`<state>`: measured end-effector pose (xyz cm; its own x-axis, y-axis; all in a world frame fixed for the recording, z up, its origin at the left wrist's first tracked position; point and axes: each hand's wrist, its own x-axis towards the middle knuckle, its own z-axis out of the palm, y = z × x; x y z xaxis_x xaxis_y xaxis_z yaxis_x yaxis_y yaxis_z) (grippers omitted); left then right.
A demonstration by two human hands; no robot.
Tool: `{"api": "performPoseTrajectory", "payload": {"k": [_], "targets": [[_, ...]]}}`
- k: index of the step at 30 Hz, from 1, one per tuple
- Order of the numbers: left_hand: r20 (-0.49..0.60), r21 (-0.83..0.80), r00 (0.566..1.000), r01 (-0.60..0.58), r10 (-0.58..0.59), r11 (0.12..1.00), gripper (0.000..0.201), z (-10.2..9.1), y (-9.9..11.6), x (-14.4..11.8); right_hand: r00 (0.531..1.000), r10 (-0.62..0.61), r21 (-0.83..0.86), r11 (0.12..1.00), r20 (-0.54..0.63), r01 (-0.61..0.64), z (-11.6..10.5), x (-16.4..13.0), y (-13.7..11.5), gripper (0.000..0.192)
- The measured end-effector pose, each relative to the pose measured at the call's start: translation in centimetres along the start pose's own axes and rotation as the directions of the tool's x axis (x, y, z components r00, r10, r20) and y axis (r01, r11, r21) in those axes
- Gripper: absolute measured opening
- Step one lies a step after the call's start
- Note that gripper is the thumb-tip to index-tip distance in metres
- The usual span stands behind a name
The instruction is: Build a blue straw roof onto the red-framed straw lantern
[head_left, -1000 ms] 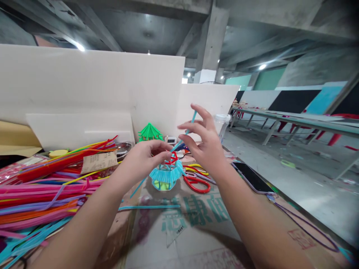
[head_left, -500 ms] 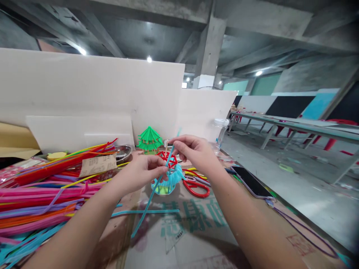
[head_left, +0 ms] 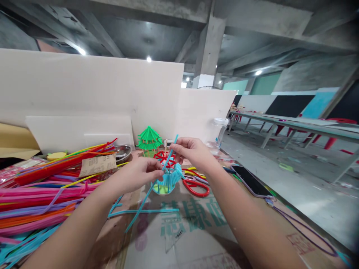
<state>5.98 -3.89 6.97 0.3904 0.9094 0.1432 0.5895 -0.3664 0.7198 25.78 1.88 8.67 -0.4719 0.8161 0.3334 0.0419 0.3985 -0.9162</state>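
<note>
A light blue pipe cleaner (head_left: 142, 207) runs slantwise between my hands, its lower end hanging toward the cardboard. My left hand (head_left: 148, 172) pinches it near the middle with thumb and fingers. Higher up, close to its top end, my right hand (head_left: 187, 149) grips it between thumb and fingertips. Just behind and below my fingers stands a small round model (head_left: 171, 179) wrapped in light blue pipe cleaner, on a pale green base. A red spoked frame (head_left: 162, 157) shows above it, partly hidden by my hands. Another blue pipe cleaner (head_left: 157, 211) lies flat on the cardboard.
Bundles of coloured pipe cleaners (head_left: 42, 194) cover the left side. A green pagoda model (head_left: 150, 138) stands behind. Red-handled scissors (head_left: 198, 188), a phone (head_left: 251, 181) and a clear jar (head_left: 218, 132) are to the right. White boards (head_left: 92, 89) rise at the back.
My left hand has shifted slightly left and the pipe cleaner's lower end has swung left and up. Its top end has dropped closer to my right fingers.
</note>
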Motion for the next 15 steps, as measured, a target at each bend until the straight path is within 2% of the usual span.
{"api": "performPoseTrajectory", "payload": {"k": [4,7,9,11,15], "targets": [[-0.213,-0.187,0.976,-0.08,0.04,0.979,0.032,0.3,0.1,0.4,1.0,0.016,-0.003,1.0,-0.012,-0.016,1.7,0.3,1.0,0.024],[-0.306,-0.245,0.952,-0.106,0.027,0.964,0.031,0.7,0.2,0.7,0.999,-0.001,-0.037,0.999,-0.037,-0.001,2.8,0.3,1.6,0.023],[-0.357,-0.198,0.934,-0.102,0.025,0.975,0.027,0.8,0.2,0.8,0.998,-0.016,-0.111,0.994,-0.06,0.009,2.9,0.1,1.6,0.022],[-0.416,-0.075,0.909,-0.075,0.037,0.994,0.023,0.7,0.1,0.8,0.99,-0.072,-0.207,0.977,-0.117,0.047,2.2,0.2,1.5,0.02],[-0.497,0.175,0.866,0.035,0.057,0.984,0.024,0.5,-0.5,0.9,0.936,-0.219,-0.389,0.916,-0.274,0.1,0.0,0.8,1.7,0.022]]}}
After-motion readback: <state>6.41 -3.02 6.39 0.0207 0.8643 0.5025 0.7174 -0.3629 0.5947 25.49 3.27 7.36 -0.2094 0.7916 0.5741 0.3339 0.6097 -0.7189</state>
